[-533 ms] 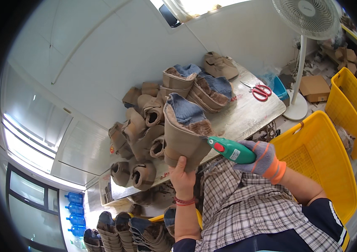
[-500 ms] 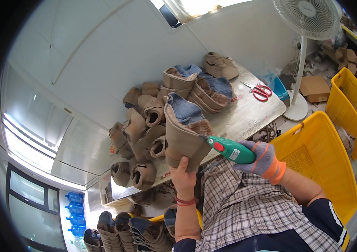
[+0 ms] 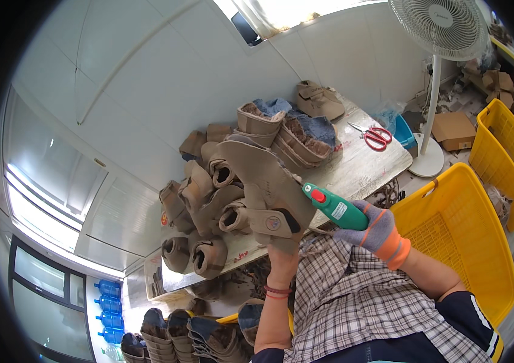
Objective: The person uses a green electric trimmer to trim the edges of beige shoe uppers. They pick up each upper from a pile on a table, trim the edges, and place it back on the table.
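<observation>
My left hand (image 3: 282,261) holds up a tan shoe upper (image 3: 272,189) by its lower end, its fingers hidden behind the material. A strap with a round badge crosses the upper near my hand. My gloved right hand (image 3: 375,233), in grey and orange, is wrapped round a green handheld power tool (image 3: 335,206) with a red button. Its front end is at the right edge of the upper; the tip there is too small to make out. On the table (image 3: 363,172) behind lie several more uppers (image 3: 193,187), and stacked ones (image 3: 305,142) show brown fur and blue lining.
Red-handled scissors (image 3: 378,138) lie at the table's right end. A yellow basket (image 3: 468,242) stands close by my right arm, with a white fan (image 3: 431,121) beyond. Low on the left are stacked furry uppers (image 3: 214,333) and blue water bottles (image 3: 110,302).
The upper has been turned in my left hand: its smooth outside and badge strap now show instead of the furry opening. The tool has tilted slightly, its front end a little higher.
</observation>
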Tool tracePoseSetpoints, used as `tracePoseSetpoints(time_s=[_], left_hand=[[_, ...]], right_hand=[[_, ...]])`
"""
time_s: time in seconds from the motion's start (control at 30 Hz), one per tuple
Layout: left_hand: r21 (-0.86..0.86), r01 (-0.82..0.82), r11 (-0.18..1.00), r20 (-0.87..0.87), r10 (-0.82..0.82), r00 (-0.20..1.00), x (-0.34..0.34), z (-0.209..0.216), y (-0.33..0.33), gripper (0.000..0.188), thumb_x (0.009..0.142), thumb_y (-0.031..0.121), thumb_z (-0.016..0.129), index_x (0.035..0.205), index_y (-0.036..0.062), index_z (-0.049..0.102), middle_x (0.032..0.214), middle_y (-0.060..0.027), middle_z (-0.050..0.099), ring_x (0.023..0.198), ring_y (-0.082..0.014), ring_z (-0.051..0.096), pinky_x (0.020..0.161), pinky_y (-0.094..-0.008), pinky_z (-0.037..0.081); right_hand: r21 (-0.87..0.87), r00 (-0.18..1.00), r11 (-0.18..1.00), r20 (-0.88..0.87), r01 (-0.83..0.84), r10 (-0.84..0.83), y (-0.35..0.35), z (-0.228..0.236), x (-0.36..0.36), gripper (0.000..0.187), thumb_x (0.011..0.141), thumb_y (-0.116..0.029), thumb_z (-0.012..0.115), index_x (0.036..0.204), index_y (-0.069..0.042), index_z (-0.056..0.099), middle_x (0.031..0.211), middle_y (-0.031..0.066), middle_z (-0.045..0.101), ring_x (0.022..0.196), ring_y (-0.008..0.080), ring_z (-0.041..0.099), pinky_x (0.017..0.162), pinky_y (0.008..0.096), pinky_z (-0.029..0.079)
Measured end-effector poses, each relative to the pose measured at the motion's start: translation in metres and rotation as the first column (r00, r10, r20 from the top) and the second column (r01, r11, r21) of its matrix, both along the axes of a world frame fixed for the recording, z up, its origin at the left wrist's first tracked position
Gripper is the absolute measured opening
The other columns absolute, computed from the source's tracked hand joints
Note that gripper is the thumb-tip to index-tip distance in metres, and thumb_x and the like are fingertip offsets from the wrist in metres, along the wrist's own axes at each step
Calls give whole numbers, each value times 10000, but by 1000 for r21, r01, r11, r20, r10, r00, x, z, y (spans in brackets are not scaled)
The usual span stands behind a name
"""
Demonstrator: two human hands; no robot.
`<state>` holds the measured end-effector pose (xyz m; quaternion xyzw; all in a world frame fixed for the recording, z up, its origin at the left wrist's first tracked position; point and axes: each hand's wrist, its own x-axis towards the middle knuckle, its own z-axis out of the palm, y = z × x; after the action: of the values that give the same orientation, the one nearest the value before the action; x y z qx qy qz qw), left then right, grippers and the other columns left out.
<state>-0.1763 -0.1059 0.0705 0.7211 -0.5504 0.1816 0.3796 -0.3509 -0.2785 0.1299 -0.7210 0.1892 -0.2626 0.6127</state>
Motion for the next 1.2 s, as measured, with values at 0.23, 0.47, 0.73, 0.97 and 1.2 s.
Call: tracePoseSetpoints(time_s=[0.23,0.47,0.73,0.97,1.2], left_hand=[[127,74,989,95,-87,992,-11,-5,6,386,759,-18,595,1143,17,622,1192,-185,575,1124,-400,513,991,-501,376],[203,-163,966,311,94,946,23,5,31,493,710,-14,619,1200,-12,574,1244,-229,529,1201,-431,444,1060,-506,301],[-115,-562,819,246,572,783,207,133,20,423,785,63,681,1151,-83,528,1253,-261,461,1134,-412,466,977,-436,388],[-428,-564,706,-904,-338,263,228,6,-102,215,862,176,668,1022,53,594,1029,-73,615,982,-214,552,839,-410,442],[-283,-534,797,-844,-471,-256,287,-18,-143,433,784,396,741,1088,134,578,1105,-19,642,965,-233,573,795,-449,411]], right_hand=[[15,999,999,15,34,-35,-7,4,5,578,711,-266,835,1149,18,586,900,54,678,760,69,619,686,232,522],[166,988,975,19,148,-153,-29,4,1,546,725,-212,822,1149,29,579,861,43,659,699,67,596,625,213,504],[254,971,941,26,222,-236,-48,-35,-21,468,716,-147,801,1099,23,591,833,15,631,703,60,556,638,207,475],[226,958,931,-83,288,-276,-58,-34,-32,398,716,-118,792,1050,1,612,850,11,645,743,60,564,672,221,481],[158,945,936,-148,315,-292,-67,-45,-34,419,714,-152,794,1058,9,619,891,34,678,776,84,606,700,240,502]])
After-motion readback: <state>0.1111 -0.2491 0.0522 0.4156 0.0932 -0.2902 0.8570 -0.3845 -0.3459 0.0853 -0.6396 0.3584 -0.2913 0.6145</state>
